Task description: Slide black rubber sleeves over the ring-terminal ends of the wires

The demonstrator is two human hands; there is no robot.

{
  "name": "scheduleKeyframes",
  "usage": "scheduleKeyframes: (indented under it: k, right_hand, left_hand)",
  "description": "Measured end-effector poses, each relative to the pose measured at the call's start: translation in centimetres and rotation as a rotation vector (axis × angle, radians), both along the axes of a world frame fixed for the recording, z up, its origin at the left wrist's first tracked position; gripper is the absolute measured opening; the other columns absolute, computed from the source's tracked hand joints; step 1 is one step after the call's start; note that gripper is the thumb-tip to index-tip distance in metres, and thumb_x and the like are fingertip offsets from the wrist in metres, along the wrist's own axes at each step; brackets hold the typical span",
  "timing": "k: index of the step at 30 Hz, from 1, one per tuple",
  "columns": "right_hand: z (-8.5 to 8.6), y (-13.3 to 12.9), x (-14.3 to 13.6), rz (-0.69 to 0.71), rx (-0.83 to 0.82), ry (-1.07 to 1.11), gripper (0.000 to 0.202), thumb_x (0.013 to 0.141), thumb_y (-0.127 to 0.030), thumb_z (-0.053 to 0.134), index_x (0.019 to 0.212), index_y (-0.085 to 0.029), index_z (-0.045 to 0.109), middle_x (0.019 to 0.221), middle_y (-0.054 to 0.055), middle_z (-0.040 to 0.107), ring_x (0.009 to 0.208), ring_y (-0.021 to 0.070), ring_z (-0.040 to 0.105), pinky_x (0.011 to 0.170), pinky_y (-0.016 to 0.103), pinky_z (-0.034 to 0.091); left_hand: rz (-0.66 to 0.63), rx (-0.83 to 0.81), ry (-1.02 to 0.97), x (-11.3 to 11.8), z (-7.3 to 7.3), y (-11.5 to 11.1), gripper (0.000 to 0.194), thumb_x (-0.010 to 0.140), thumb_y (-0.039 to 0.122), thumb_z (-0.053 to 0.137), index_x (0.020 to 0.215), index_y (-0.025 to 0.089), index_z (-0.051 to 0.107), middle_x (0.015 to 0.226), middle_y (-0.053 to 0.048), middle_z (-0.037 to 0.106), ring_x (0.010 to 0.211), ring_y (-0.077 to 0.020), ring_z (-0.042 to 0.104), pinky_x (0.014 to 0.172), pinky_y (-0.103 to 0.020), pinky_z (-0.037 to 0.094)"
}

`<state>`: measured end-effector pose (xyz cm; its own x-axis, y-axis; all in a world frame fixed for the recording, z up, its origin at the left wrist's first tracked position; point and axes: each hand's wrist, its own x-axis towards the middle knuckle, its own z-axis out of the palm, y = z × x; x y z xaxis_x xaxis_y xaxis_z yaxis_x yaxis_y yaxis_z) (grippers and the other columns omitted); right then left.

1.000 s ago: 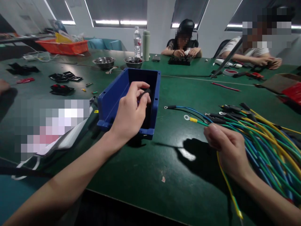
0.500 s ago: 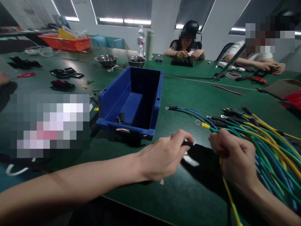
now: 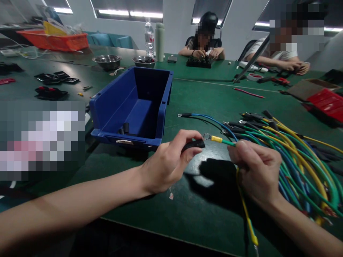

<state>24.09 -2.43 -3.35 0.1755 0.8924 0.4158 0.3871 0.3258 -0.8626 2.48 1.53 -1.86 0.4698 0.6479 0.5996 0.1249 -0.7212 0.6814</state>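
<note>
Pinched between the thumb and fingers of my left hand (image 3: 171, 157) is a short black tube (image 3: 193, 144), its open end facing right. My right hand (image 3: 254, 166) is closed on a yellow-green wire (image 3: 227, 142), whose ring terminal (image 3: 207, 136) with a yellow sleeve points left. The ring is close to the tube, just above its end. Behind my left hand stands a blue bin (image 3: 131, 107) with a few black tubes (image 3: 124, 127) inside. A blue wire (image 3: 206, 116) with a ring end lies beyond my hands.
A large bundle of wires (image 3: 302, 153) covers the right side of the green table (image 3: 198, 210). Metal bowls (image 3: 107, 62), a bottle (image 3: 149, 39) and an orange basket (image 3: 56, 40) stand farther back. Two people sit across the table. A red box (image 3: 328, 105) is at far right.
The black tube in my left hand now shows clearly, held up near the ring terminal. My right hand has raised the wire end slightly. The whole view has shifted, moving the bin leftward.
</note>
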Motion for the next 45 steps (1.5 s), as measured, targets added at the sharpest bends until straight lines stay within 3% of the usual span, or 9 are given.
scheduleKeyframes:
  k: [8, 18, 24, 30, 40, 45]
  right_hand:
    - [0.8, -0.2, -0.4, 0.006, 0.012, 0.069, 0.058, 0.090, -0.045, 0.062, 0.052, -0.015, 0.029, 0.054, -0.002, 0.021, 0.049, 0.0061, 0.020, 0.047, 0.026, 0.014]
    - [1.4, -0.6, -0.8, 0.073, 0.049, -0.056, 0.055, 0.092, -0.041, 0.060, 0.053, -0.015, 0.032, 0.053, -0.002, 0.023, 0.049, 0.0060, 0.022, 0.046, 0.026, 0.018]
    - [1.6, -0.7, -0.8, 0.066, 0.066, -0.124, 0.053, 0.092, -0.039, 0.059, 0.052, -0.015, 0.037, 0.052, -0.001, 0.026, 0.048, 0.0065, 0.024, 0.046, 0.025, 0.020]
    - [1.7, -0.5, -0.9, 0.093, 0.106, -0.189, 0.054, 0.093, -0.034, 0.058, 0.052, -0.014, 0.030, 0.051, -0.001, 0.023, 0.047, 0.0060, 0.022, 0.045, 0.024, 0.021]
    - [2.4, -0.8, -1.6, 0.102, 0.224, -0.345, 0.053, 0.093, -0.028, 0.058, 0.054, -0.014, 0.025, 0.049, -0.002, 0.023, 0.046, 0.0055, 0.021, 0.044, 0.023, 0.020]
    - [2.3, -0.9, -1.5, 0.198, 0.192, -0.334, 0.047, 0.095, -0.021, 0.052, 0.054, -0.013, 0.030, 0.052, -0.003, 0.024, 0.045, 0.0036, 0.022, 0.044, 0.023, 0.019]
  left_hand:
    - [0.036, 0.037, -0.069, -0.1, -0.1, -0.3, 0.022, 0.100, 0.026, 0.052, 0.120, 0.017, 0.053, 0.109, -0.006, 0.070, 0.090, -0.0107, 0.072, 0.076, -0.017, 0.058]
    - [0.082, 0.136, -0.025, -0.1, 0.6, -0.6, 0.018, 0.099, 0.021, 0.054, 0.116, 0.016, 0.058, 0.108, -0.004, 0.073, 0.099, -0.0119, 0.070, 0.091, -0.020, 0.057]
    - [0.055, 0.201, -0.009, -0.2, 0.7, -0.4, 0.019, 0.100, 0.018, 0.051, 0.118, 0.016, 0.059, 0.104, -0.004, 0.071, 0.097, -0.0112, 0.068, 0.090, -0.020, 0.056]
    - [0.023, 0.212, -0.001, -0.1, 0.7, -0.4, 0.019, 0.099, 0.017, 0.053, 0.116, 0.011, 0.059, 0.104, -0.004, 0.070, 0.094, -0.0078, 0.064, 0.091, -0.015, 0.051]
    - [-0.050, 0.228, 0.025, 0.1, 0.7, -0.2, 0.019, 0.098, 0.018, 0.055, 0.114, 0.010, 0.061, 0.097, -0.006, 0.068, 0.087, -0.0115, 0.061, 0.083, -0.021, 0.052]
    - [-0.067, 0.170, 0.060, 0.1, 0.6, -0.3, 0.021, 0.099, 0.025, 0.053, 0.116, 0.012, 0.059, 0.098, -0.005, 0.067, 0.088, -0.0110, 0.061, 0.084, -0.021, 0.052]
